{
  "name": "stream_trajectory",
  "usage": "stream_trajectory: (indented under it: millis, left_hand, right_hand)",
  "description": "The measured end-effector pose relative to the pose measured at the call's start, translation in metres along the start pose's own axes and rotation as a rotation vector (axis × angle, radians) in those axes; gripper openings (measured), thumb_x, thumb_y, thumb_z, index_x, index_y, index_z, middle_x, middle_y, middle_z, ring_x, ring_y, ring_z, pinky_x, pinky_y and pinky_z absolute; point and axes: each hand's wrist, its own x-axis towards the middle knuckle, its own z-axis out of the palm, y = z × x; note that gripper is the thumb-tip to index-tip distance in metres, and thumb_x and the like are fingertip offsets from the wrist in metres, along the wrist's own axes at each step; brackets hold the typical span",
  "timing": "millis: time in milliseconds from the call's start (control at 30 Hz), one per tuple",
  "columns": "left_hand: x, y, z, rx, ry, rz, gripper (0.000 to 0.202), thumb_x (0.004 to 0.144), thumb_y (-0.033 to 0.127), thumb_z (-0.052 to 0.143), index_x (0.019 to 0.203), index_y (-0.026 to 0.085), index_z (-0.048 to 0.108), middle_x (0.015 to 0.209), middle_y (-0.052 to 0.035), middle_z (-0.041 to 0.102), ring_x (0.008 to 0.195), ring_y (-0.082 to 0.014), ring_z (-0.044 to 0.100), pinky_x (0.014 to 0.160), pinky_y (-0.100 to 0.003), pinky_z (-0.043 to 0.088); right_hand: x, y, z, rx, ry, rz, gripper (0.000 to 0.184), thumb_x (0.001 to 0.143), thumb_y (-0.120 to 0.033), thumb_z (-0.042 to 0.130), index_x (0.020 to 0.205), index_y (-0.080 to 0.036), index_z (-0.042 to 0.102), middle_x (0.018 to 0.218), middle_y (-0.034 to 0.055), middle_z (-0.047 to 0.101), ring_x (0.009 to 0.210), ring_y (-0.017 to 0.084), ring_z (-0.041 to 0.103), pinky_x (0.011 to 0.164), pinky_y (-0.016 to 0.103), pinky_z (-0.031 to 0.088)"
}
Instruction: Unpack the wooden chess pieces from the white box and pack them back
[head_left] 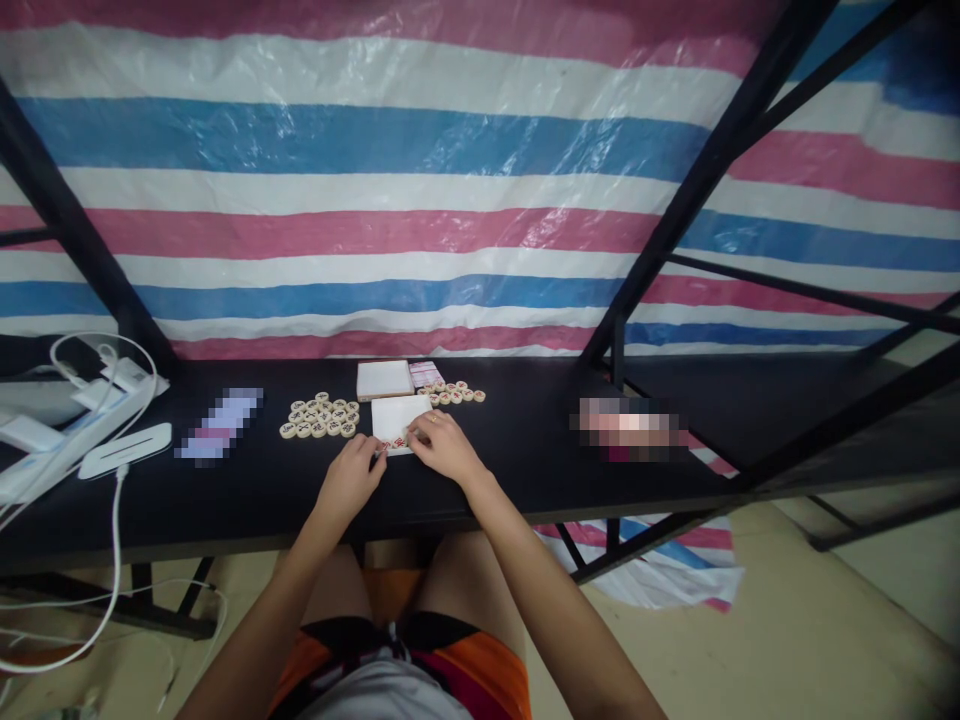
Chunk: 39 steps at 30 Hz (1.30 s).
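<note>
An open white box lies on the black table, with a few round xiangqi pieces bearing red characters along its near side. At the box's near left corner, the fingers of my left hand are pinched together; what they hold is too small to make out. My right hand reaches over the box's right side, its fingers curled down on a xiangqi piece at the near wall. To the left, several dark-lettered pieces stand in rows. More red-lettered pieces lie behind my right hand.
A second shallow white box part and a printed card lie behind the box. Left are a blurred-out flat object, a white device and a power strip with cables. Another blurred object lies right, near black frame bars.
</note>
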Motion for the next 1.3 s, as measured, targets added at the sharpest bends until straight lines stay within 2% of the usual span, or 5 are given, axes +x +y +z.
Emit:
stream_trajectory:
  millis: [300, 667, 1000, 1300]
  left_hand:
    - [-0.0001, 0.0001, 0.0001, -0.012, 0.010, 0.000, 0.015, 0.091, 0.024, 0.045, 0.085, 0.018, 0.057, 0.083, -0.0038, 0.056, 0.081, -0.0175, 0.057, 0.073, -0.027, 0.045]
    - [-0.0008, -0.0017, 0.0025, -0.028, 0.006, 0.001, 0.014, 0.091, 0.025, 0.045, 0.087, 0.019, 0.057, 0.085, -0.0037, 0.056, 0.083, -0.0172, 0.057, 0.073, -0.026, 0.045]
    - [-0.0004, -0.0019, 0.0021, -0.025, -0.001, 0.002, 0.015, 0.091, 0.025, 0.044, 0.086, 0.019, 0.057, 0.084, -0.0042, 0.057, 0.083, -0.0175, 0.056, 0.075, -0.028, 0.044]
    - [-0.0001, -0.0009, 0.0006, -0.019, -0.008, 0.021, 0.017, 0.091, 0.026, 0.043, 0.083, 0.019, 0.056, 0.078, -0.0025, 0.055, 0.077, -0.0169, 0.053, 0.071, -0.028, 0.042]
  right_hand:
    - [-0.0011, 0.0021, 0.0031, -0.075, -0.052, -0.011, 0.018, 0.091, -0.029, 0.050, 0.088, -0.018, 0.064, 0.087, 0.0054, 0.066, 0.091, 0.017, 0.056, 0.086, 0.030, 0.037]
    - [-0.0019, -0.0019, 0.0014, -0.139, -0.089, -0.037, 0.028, 0.094, -0.037, 0.046, 0.099, -0.020, 0.068, 0.101, 0.0070, 0.063, 0.098, 0.018, 0.054, 0.090, 0.032, 0.035]
    - [-0.0014, -0.0015, 0.0006, -0.188, -0.090, -0.029, 0.030, 0.095, -0.036, 0.042, 0.092, -0.019, 0.066, 0.098, 0.0065, 0.063, 0.094, 0.017, 0.053, 0.085, 0.030, 0.035]
    - [0.0001, -0.0016, 0.0005, -0.215, -0.119, -0.041, 0.028, 0.096, -0.035, 0.042, 0.087, -0.018, 0.063, 0.089, 0.0052, 0.063, 0.088, 0.016, 0.054, 0.083, 0.029, 0.034]
